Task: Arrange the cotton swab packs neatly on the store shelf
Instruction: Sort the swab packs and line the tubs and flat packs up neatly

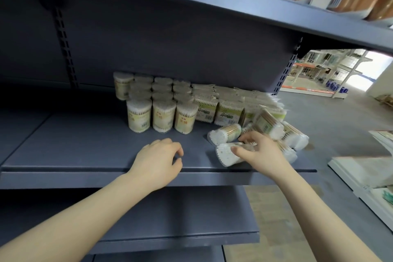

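Beyond our idle, loosely curled left hand (158, 160), upright packs (162, 118) stand sorted; our right hand (258, 152) grips a toppled pack (227, 154), several remaining.

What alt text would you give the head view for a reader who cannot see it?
A person's right hand grips a cotton swab tub lying on its side among other toppled tubs at the right of a grey store shelf. The left hand, fingers loosely curled, holds nothing. Behind stand neat rows of upright tubs and flat swab packs.
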The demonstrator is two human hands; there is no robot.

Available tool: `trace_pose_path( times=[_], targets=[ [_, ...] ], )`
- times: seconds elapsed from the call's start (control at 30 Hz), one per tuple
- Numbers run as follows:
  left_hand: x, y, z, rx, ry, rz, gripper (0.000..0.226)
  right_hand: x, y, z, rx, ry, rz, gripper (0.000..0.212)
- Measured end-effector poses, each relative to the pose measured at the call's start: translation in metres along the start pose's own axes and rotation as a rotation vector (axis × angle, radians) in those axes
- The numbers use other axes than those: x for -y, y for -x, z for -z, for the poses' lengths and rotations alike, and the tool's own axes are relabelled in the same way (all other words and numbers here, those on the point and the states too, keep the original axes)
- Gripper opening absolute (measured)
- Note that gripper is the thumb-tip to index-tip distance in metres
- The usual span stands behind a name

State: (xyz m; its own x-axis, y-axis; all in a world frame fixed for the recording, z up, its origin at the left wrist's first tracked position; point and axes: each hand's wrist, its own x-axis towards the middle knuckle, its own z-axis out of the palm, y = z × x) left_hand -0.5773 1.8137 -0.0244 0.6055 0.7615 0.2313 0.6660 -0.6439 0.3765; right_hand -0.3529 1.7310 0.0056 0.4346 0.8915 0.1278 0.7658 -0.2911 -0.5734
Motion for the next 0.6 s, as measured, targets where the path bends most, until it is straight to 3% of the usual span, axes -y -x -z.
trace_pose_path(
  times=[0.4,0.6],
  targets=[
    [0.032,0.022,0.016,-0.04,-0.043,0.114,0.022,0.049,0.005,-0.047,0.021,0.016,0.109,0.028],
    [0.052,0.029,0.025,-0.052,-0.068,0.187,0.021,0.072,-0.011,-0.058,0.058,-0.189,0.022,0.024]
  ],
)
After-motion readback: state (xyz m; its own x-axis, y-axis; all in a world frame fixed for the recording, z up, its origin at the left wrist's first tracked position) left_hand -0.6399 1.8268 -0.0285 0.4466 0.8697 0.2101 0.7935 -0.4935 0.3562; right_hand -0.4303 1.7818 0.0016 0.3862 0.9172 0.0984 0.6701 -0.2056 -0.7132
